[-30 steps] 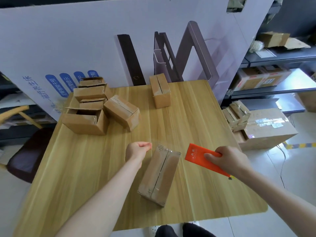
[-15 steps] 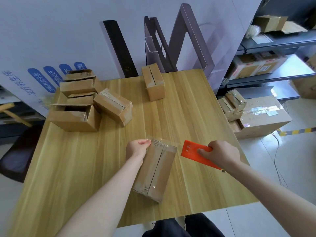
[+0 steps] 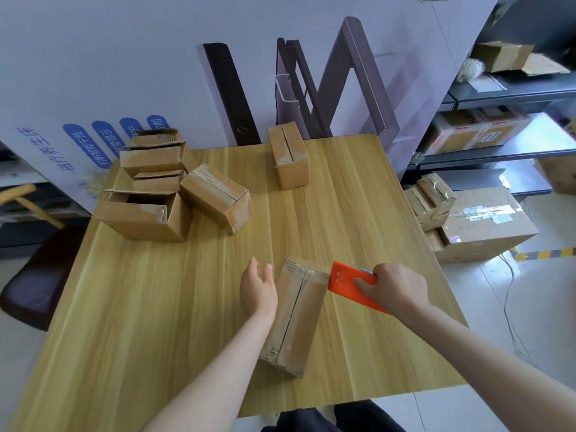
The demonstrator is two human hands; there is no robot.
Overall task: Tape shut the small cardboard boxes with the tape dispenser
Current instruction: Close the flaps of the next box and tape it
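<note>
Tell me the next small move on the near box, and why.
Probably lay the left hand flat on the near box to steady it. That hand is open beside the box's left side, not gripping it, while the right hand holds the orange tape dispenser with its front edge at the box's far right edge; pulling tape could shift an unheld box.

On the light wooden tabletop (image 3: 156,307) lies a long brown cardboard box (image 3: 296,316) with clear tape over its top. The right grip (image 3: 392,288) holds a flat orange tape dispenser (image 3: 347,283) against the box's far end. The left grip (image 3: 258,288), fingers straight, sits just beside its left side.
</note>
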